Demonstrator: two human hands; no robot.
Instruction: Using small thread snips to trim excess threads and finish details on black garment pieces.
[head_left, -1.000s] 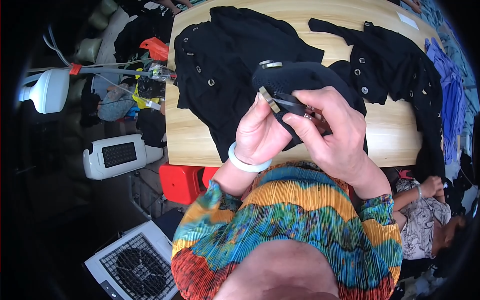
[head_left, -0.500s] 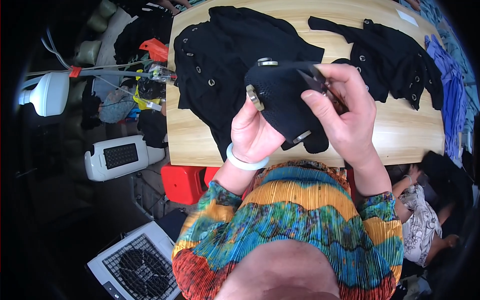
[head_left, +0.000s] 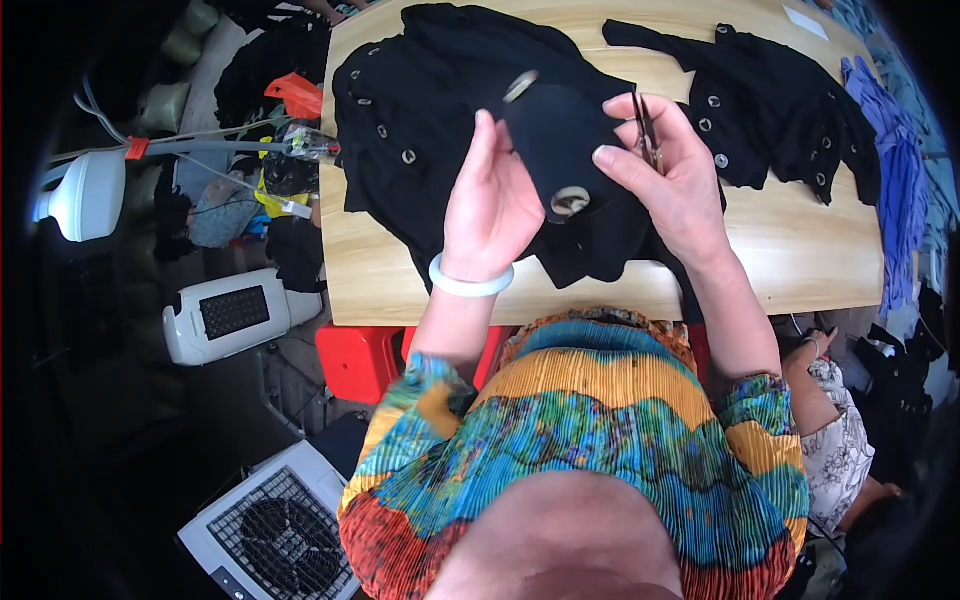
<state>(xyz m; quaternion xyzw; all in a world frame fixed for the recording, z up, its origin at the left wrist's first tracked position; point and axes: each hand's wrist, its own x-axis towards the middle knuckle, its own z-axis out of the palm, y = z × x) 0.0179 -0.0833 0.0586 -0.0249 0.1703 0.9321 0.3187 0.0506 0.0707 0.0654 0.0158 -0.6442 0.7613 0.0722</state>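
A piece of a black knit garment (head_left: 565, 135) with large buttons (head_left: 570, 202) is held up between my hands above the table. My left hand (head_left: 490, 215) has its palm turned up and its thumb stretched away from the cloth; its other fingers are partly hidden behind the fabric. In my right hand (head_left: 675, 185) is a pair of small metal thread snips (head_left: 648, 135), blades upward, lying against the fingers. The right thumb and forefinger are at the cloth's right edge; whether they pinch it I cannot tell. More black cloth hangs below, down to the table.
On the wooden table (head_left: 800, 265) lie a black buttoned garment (head_left: 460, 70) and another black garment (head_left: 770, 110) at right. Blue-purple cloth (head_left: 897, 190) hangs over the right edge. A red stool (head_left: 355, 365), white lamp (head_left: 95, 195) and fan (head_left: 275, 525) stand left. Another person's arm (head_left: 810, 370) shows lower right.
The held cloth has turned, so its buttons sit differently. My left thumb has come off the button it was touching. The snips now point up more steeply in my right hand.
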